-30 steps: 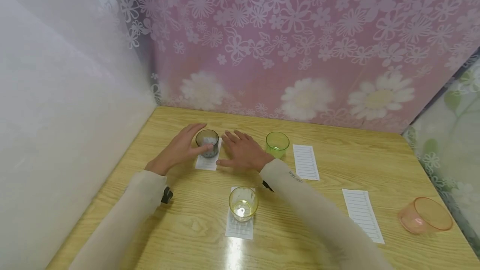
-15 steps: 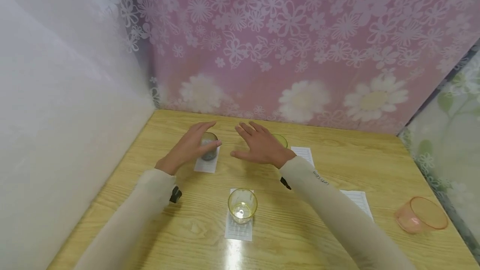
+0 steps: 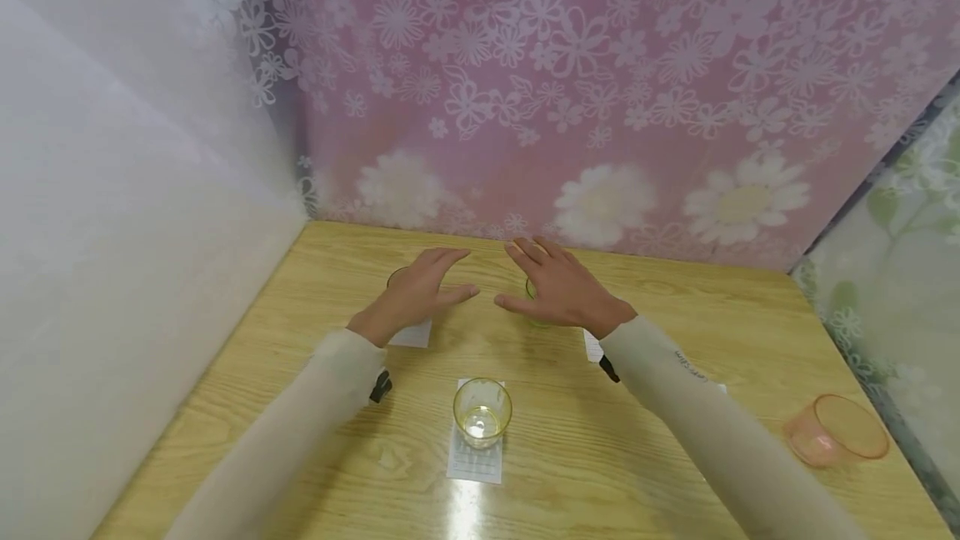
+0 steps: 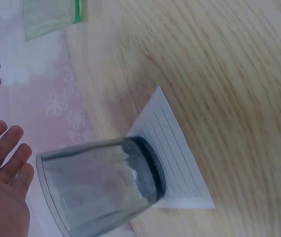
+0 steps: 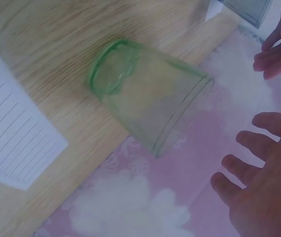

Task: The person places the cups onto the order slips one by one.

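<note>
My left hand (image 3: 420, 292) hovers with loose, spread fingers, hiding most of a smoky grey cup (image 4: 98, 185) in the head view. That cup stands upright on a lined paper slip (image 4: 175, 148). Nothing is in the left hand's grasp. My right hand (image 3: 568, 286), also relaxed and holding nothing, covers much of a clear green cup (image 5: 145, 96). The green cup stands on bare wood, with a lined slip (image 5: 19, 131) lying beside it. The thumbs point toward each other across a short gap.
Nearer the person, a yellow cup (image 3: 482, 413) stands on a lined slip (image 3: 474, 467). An orange cup (image 3: 836, 430) is at the table's right edge. The right sleeve (image 3: 697, 407) nearly hides another slip. A pink flowered cloth (image 3: 480, 90) rises behind the table (image 3: 360, 473).
Both hands have moved right. The right hand left the grey cup's side and now overlaps the green cup; the left hand now covers the grey cup. The cups stay where they stood.
</note>
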Available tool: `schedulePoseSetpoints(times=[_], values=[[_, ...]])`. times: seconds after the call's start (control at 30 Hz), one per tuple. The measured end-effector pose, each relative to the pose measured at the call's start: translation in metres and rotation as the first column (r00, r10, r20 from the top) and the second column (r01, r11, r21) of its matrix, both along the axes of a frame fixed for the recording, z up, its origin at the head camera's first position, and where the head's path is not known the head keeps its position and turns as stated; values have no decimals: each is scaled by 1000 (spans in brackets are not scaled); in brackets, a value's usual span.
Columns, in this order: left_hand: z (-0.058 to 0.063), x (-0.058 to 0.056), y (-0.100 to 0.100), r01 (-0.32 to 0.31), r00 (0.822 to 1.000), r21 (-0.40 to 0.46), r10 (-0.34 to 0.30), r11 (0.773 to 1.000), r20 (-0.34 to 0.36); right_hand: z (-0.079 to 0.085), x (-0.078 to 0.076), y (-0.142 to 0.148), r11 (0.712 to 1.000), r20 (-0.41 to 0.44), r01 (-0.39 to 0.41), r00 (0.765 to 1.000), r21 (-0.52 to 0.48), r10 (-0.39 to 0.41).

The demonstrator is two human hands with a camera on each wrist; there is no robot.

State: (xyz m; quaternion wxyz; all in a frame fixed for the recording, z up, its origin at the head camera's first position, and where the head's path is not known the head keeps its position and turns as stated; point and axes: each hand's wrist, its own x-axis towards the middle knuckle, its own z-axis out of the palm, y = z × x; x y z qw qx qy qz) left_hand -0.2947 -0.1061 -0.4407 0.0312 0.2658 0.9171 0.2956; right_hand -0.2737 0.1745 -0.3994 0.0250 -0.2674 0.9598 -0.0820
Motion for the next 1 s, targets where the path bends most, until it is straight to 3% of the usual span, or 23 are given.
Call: schedulePoseSetpoints(times=[0.57,1.0], values=[[2,-5,37,73,997,-46,-73,996,10,0,5,60,997,12,62,998,-49,-61],[-3,-10,61,118,993,-63,-117,991,28,-2,10,113,989,83,135,988,-54,-130]])
